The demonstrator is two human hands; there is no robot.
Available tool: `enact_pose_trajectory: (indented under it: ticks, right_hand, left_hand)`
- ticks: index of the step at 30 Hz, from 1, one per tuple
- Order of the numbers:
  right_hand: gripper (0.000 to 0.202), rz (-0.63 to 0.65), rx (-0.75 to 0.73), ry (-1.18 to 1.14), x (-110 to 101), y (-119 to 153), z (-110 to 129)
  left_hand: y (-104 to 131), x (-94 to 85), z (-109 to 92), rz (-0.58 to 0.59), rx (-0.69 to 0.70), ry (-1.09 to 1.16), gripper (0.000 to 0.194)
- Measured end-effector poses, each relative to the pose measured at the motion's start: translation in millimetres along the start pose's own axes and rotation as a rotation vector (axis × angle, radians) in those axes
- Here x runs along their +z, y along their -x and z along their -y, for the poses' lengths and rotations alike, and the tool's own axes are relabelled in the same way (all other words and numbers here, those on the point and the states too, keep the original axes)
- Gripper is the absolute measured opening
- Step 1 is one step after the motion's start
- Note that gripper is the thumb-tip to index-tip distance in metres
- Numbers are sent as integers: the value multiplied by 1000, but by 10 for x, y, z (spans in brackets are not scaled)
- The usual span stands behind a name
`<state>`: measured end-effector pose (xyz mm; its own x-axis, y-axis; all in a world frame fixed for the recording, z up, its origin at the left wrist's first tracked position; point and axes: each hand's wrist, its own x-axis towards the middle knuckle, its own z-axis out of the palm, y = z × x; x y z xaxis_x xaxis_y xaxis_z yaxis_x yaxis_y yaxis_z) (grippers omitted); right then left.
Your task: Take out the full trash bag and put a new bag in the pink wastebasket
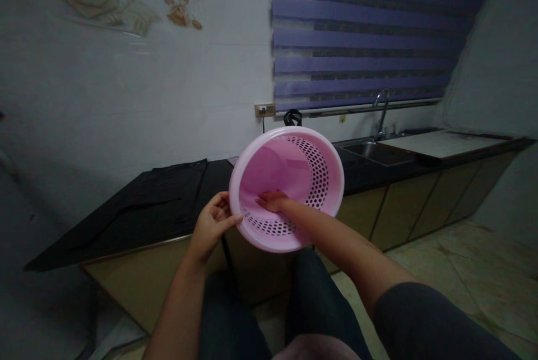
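Note:
A round pink plastic basket (290,147) with perforated walls is held up in front of me, its opening turned toward the camera. My left hand (212,225) grips its rim at the lower left, thumb on the edge. My right hand (273,201) reaches inside the basket, fingers flat against the inner wall near the bottom, with the forearm crossing the rim. Whether the right hand holds anything is hidden.
A black countertop (138,208) runs along the tiled wall, with a steel sink (374,152) and tap (382,107) at the right under purple window blinds (357,35). A wall socket (264,109) with a cable sits behind the basket. Cabinets stand below; tiled floor lies at the right.

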<state>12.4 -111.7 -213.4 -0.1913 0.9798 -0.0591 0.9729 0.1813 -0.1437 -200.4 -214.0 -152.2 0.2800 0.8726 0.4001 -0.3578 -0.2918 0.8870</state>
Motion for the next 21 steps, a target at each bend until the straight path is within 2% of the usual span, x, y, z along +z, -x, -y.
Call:
enact_pose_trajectory:
  ticks: [13,21]
  right_hand:
    - [61,24,-2,-26,-4,-38,-7]
    - [62,36,11,-57,-15,-39,3]
  left_hand:
    - [14,16,73,-80,1,-87,29]
    - [19,17,182,-110,-19,-120,31]
